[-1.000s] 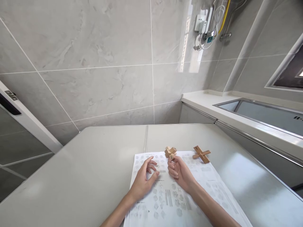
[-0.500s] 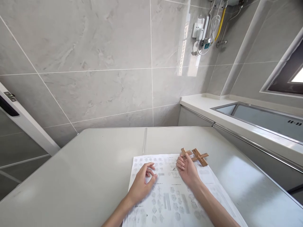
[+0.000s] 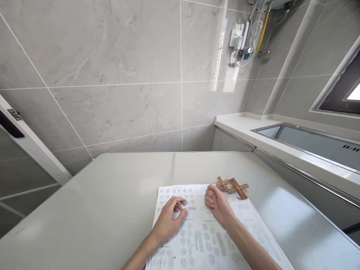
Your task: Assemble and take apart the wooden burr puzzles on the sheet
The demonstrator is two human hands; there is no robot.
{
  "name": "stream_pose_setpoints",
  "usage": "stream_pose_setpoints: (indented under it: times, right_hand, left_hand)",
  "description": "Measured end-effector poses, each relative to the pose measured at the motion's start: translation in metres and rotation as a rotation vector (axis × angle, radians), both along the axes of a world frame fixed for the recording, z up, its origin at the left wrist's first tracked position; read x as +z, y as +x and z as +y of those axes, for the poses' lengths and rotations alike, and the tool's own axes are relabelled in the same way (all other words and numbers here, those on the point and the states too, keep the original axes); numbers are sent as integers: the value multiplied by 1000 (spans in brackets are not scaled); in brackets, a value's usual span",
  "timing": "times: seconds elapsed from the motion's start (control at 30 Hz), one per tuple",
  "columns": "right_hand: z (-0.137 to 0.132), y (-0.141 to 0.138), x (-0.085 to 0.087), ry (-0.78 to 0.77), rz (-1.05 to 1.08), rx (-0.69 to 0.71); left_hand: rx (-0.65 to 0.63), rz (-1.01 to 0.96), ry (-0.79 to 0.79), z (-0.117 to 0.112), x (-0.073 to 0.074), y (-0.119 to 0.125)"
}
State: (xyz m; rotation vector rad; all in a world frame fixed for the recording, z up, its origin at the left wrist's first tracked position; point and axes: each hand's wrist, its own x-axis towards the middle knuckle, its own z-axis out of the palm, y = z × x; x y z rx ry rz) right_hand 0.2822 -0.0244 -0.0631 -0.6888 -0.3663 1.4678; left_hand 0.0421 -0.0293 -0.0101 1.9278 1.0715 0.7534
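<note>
My left hand [image 3: 170, 215] rests on a large printed sheet [image 3: 201, 245], its fingers loosely bent and its thumb apart from them, with nothing visible between. Over the sheet's right half, my right hand [image 3: 218, 204] is closed, fingers curled in and thumb against the index finger. Whatever it may hold is hidden. Just beyond it, by the sheet's far right corner, lie brown wooden cross-shaped pieces [image 3: 239, 187], side by side, with dark marks on them. The sheet carries rows of faint grey shapes and striped blocks.
The pale table [image 3: 112, 202] has a seam running away from me and meets a grey tiled wall [image 3: 126, 108]. A white counter [image 3: 233, 122] with a sink [image 3: 309, 142] stands at the right. A door frame [image 3: 36, 142] is at the left.
My right hand has drawn slightly left, away from the wooden pieces, so that more of the nearer one shows. My left hand has hardly moved.
</note>
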Motion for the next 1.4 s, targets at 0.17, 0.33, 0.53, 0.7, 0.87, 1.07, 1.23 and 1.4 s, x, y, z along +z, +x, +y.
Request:
stream_pose_setpoints:
  times: [0.17, 0.33, 0.53, 0.7, 0.87, 1.07, 1.23, 1.4]
  right_hand:
    - [-4, 0, 6, 36, -18, 11]
    - [-7, 7, 9, 78, 16, -44]
    - [-9, 15, 8, 86, 117, -109]
    - [-14, 31, 6, 85, 205, -143]
    - [-18, 49, 2, 100, 250, -157]
    - [-17, 56, -2, 128, 250, -168]
    - [-19, 59, -1, 148, 205, -192]
    - [-19, 63, 0, 153, 120, -217]
  left_hand:
    - [-24, 10, 16, 1, 1, 0]
    - [-24, 23, 1, 1, 0, -2]
    - [-20, 38, -22, 0, 0, -2]
    - [-18, 39, -25, 0, 1, -1]
    - [-23, 44, -24, 1, 1, -1]
    - [-25, 52, -25, 1, 1, -1]
    - [-19, 47, -20, 1, 3, 0]
    - [-16, 41, -13, 0, 5, 0]
